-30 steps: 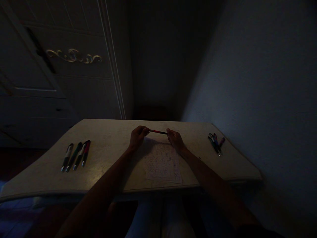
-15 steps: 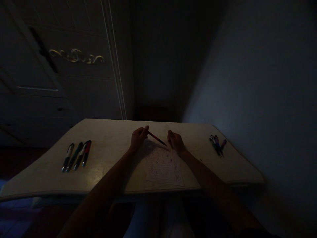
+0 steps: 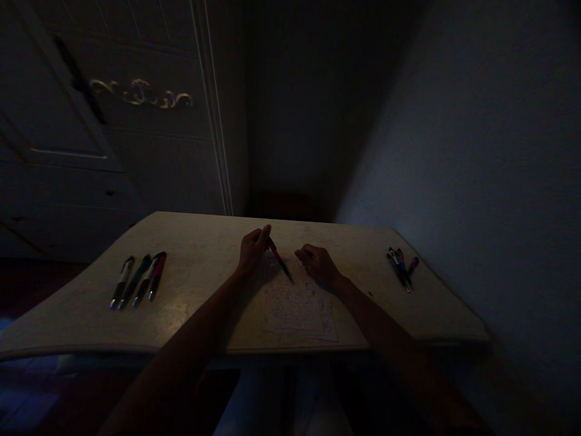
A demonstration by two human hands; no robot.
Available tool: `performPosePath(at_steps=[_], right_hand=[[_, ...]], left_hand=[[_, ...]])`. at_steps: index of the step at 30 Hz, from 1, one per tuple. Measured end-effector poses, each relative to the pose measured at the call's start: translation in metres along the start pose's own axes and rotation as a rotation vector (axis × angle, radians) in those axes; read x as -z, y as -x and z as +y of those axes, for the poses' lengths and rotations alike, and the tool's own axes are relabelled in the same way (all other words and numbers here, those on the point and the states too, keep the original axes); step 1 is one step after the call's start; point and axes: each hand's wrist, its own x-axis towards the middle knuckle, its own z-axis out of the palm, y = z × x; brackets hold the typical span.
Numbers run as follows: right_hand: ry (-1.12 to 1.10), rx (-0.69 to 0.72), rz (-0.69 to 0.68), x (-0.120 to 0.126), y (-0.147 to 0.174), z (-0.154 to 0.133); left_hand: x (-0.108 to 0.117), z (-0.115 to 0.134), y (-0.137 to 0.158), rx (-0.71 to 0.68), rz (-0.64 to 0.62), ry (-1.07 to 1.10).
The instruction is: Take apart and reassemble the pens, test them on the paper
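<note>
Between the thumb and fingers of my left hand point(image 3: 252, 251), a red and black pen point(image 3: 280, 260) slants down to the right, its point above the upper part of the paper. My right hand point(image 3: 319, 263) is closed just to the right of the pen, apart from it; whatever its curled fingers may hold is hidden in the dim light. Beneath both hands lie scribbled sheets of paper point(image 3: 295, 312), covered in dark line marks and reaching close to the table's near edge.
Several pens point(image 3: 138, 281) lie side by side on the left of the pale table point(image 3: 200, 242). A smaller cluster of pens point(image 3: 401, 269) is at the right, beside the wall point(image 3: 476, 181). A cabinet point(image 3: 167, 163) with gold trim stands behind on the left.
The pen in my left hand has swung so that its point sits lower and further left. My right hand has shifted left and turned, with its fingers still closed.
</note>
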Motion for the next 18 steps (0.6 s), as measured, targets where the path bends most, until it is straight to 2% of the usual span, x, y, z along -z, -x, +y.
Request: performPosePath(at_steps=[7, 18], right_hand=[[0.039, 0.036, -0.036, -0.0012, -0.0014, 0.0046], [0.041, 0.032, -0.054, -0.001, -0.0009, 0.0032]], left_hand=[[-0.0006, -0.0038, -0.0015, 0.03, -0.02, 0.005], [-0.0013, -0.0045, -0.0033, 0.017, 0.023, 0.019]])
